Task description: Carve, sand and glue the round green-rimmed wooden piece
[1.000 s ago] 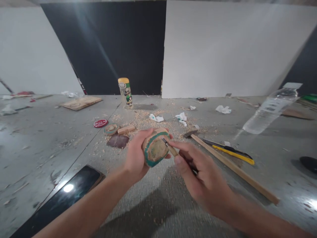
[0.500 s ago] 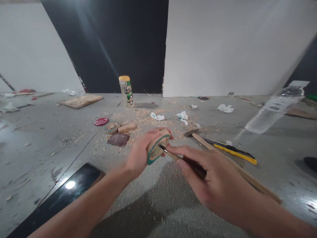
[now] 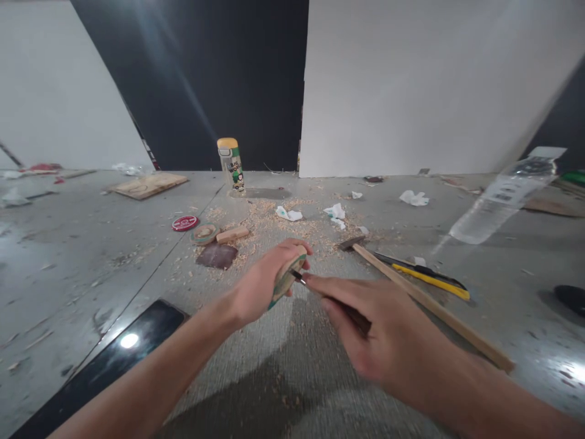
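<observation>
My left hand (image 3: 260,281) is wrapped round a round wooden piece with a green rim (image 3: 286,277), held above the grey floor and turned nearly edge-on to me. My right hand (image 3: 365,323) grips a thin carving tool (image 3: 320,292) with a dark handle. Its metal tip touches the right edge of the wooden piece. Wood shavings (image 3: 274,225) lie scattered on the floor just beyond both hands.
A hammer (image 3: 411,286) and a yellow utility knife (image 3: 425,275) lie to the right. A clear plastic bottle (image 3: 500,198) is farther right. A yellow-capped bottle (image 3: 231,166), a red lid (image 3: 185,223), wood bits (image 3: 232,234), sandpaper (image 3: 217,255) and a phone (image 3: 114,356) are at the left.
My left hand has turned the wooden piece from face-on to nearly edge-on and lowered it slightly. My right hand stayed on the tool, its tip still against the piece.
</observation>
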Motion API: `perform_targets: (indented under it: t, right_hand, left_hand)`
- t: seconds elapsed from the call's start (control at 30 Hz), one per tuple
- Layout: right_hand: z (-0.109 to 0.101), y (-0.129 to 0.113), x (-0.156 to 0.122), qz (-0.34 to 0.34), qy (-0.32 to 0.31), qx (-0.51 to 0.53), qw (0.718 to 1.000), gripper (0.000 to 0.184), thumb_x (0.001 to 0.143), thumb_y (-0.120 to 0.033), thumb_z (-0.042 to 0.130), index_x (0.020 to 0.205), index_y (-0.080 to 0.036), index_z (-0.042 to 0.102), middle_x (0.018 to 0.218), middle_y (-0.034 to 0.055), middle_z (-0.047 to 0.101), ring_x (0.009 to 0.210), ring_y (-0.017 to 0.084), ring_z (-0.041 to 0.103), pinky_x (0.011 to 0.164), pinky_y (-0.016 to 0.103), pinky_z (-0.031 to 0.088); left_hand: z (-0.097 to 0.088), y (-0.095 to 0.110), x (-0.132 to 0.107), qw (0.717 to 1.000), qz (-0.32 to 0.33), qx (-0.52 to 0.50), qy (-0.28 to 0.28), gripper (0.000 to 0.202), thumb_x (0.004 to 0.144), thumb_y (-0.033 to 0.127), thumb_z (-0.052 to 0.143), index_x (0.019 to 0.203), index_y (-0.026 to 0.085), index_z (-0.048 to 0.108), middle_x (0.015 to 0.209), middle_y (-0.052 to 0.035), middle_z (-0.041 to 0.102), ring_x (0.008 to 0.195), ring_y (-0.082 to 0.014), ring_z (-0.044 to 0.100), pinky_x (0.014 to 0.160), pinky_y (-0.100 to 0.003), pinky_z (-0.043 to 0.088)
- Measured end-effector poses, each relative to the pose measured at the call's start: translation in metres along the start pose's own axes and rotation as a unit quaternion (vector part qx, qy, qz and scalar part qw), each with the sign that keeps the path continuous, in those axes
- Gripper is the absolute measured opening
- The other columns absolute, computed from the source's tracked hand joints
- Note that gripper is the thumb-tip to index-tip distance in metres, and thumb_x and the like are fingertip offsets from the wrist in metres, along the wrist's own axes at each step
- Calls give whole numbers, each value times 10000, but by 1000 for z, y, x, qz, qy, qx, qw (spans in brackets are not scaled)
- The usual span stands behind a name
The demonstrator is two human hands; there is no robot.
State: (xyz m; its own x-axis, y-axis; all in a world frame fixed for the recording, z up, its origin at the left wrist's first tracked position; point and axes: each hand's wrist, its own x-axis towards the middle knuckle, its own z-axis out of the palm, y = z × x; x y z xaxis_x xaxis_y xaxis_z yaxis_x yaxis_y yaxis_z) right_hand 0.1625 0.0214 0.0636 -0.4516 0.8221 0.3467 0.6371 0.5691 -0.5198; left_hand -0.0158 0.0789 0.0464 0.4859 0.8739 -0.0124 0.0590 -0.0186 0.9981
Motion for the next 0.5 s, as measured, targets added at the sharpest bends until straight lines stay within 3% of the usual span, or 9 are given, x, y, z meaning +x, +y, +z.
perform_targets:
  t: [0.13,0.23,0.4,0.5]
  right_hand:
    - [-2,0,2,27,-26,30,999,330,890,-125,481,1099,-226,715,770,7,737,561,119,600,530,223,455]
    - [3,0,1,37,-6,49,998,301,902,-151,477,1082,-209,711,761,7,724,542,117,582,508,222,455]
    - [22,6,-5,-4,52,51,997,335,925,-154,444,1184,-195,652,852,60,719,691,161,636,667,297,504]
    - [23,7,-4,31,61,149,986,305,934,-204,464,1178,-204,646,728,17,649,578,127,553,543,254,454]
  left_hand:
    - [-1,-5,-1,998,21,51,-13,264,945,379,369,1017,224,571,1039,-39,524,908,-193,470,682,-278,404]
    - [0,-5,-1,1000,26,6,10,281,933,394,373,1012,223,582,987,-44,533,865,-192,481,659,-276,404]
    - [1,6,-1,997,1,-67,47,243,877,364,462,937,189,619,869,-51,578,750,-176,526,617,-268,412]
    - [1,11,-1,992,4,-122,38,294,882,376,435,931,174,644,817,-57,601,698,-176,555,612,-275,433]
